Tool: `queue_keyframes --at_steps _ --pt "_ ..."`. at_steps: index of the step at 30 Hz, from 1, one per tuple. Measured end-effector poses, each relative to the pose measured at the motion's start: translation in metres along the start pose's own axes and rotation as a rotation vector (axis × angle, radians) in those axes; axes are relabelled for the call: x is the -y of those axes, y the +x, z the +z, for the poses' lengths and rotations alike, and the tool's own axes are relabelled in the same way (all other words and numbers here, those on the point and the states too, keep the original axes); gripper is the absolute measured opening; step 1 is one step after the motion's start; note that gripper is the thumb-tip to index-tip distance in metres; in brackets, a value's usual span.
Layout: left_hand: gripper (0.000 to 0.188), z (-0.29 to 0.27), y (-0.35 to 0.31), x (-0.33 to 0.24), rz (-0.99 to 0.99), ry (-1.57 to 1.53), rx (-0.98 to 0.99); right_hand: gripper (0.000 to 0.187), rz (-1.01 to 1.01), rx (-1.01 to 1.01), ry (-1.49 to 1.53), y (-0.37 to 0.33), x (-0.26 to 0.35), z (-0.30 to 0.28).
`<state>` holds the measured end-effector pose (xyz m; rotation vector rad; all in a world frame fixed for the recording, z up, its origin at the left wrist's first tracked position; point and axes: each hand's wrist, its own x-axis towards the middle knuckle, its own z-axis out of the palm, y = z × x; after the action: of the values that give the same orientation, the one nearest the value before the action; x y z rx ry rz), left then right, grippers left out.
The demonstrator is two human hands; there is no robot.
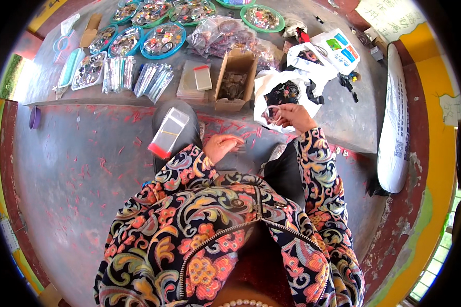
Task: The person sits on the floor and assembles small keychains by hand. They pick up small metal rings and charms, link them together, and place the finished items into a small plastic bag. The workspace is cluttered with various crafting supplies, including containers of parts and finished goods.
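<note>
My right hand (298, 117) is at the near edge of an open white plastic bag (261, 87) on the raised ledge. Its thumb and fingers are pinched together by a small pinkish-brown thing, too small to make out. Dark items (284, 93) with small coloured bits fill the bag's mouth. Over my lap, my left hand (222, 147) is closed, fingertips together and pointing right; what they hold, if anything, I cannot make out. A stack of clear plastic sleeves (170, 131) with a red end and a yellowish band lies on my left knee.
Across the ledge stand an open cardboard box (234, 77), clear packets (193, 82), bundles of wrapped slim items (152, 81), blue and green baskets (162, 41) of small goods and a heap of filled bags (223, 38). A long white wrapped roll (394, 120) leans at right. Red scraps litter the floor.
</note>
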<state>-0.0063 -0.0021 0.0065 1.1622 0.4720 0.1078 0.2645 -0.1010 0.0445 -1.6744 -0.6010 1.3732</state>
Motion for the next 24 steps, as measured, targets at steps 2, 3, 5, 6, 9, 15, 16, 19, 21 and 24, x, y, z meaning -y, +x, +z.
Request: queue_keyframes --at_steps 2,3,5,6,9,15,16,19,21,24 --pt "0.026 -0.001 0.0 0.003 0.067 -0.16 0.04 0.024 -0.003 0.099 0.077 -0.017 -0.001 0.024" --pt "0.026 -0.003 0.002 0.001 0.069 -0.212 0.098 0.024 -0.001 0.155 0.104 -0.026 0.002 0.034" --pt "0.027 -0.003 0.0 -0.002 0.038 -0.324 0.144 0.023 -0.001 0.192 0.193 -0.033 -0.01 0.051" --pt "0.028 -0.002 -0.002 -0.005 0.028 -0.379 0.165 0.023 -0.003 0.208 0.228 -0.032 -0.016 0.056" --pt "0.031 -0.002 -0.007 -0.009 -0.03 -0.406 0.207 0.023 0.002 0.266 0.302 -0.033 -0.028 0.069" --pt "0.031 -0.002 -0.006 -0.01 -0.154 -0.339 0.205 0.022 0.014 0.259 0.343 -0.038 -0.032 0.079" --pt "0.031 -0.002 -0.005 -0.01 -0.177 -0.323 0.204 0.022 0.015 0.264 0.356 -0.037 -0.034 0.079" --pt "0.031 -0.004 -0.004 -0.008 -0.213 -0.295 0.215 0.021 0.004 0.276 0.381 -0.036 -0.036 0.08" --pt "0.031 -0.004 -0.004 -0.006 -0.232 -0.273 0.237 0.021 -0.031 0.278 0.394 -0.037 -0.035 0.08" --pt "0.031 -0.002 -0.005 -0.004 -0.242 -0.26 0.258 0.02 -0.055 0.254 0.386 -0.036 -0.036 0.08"
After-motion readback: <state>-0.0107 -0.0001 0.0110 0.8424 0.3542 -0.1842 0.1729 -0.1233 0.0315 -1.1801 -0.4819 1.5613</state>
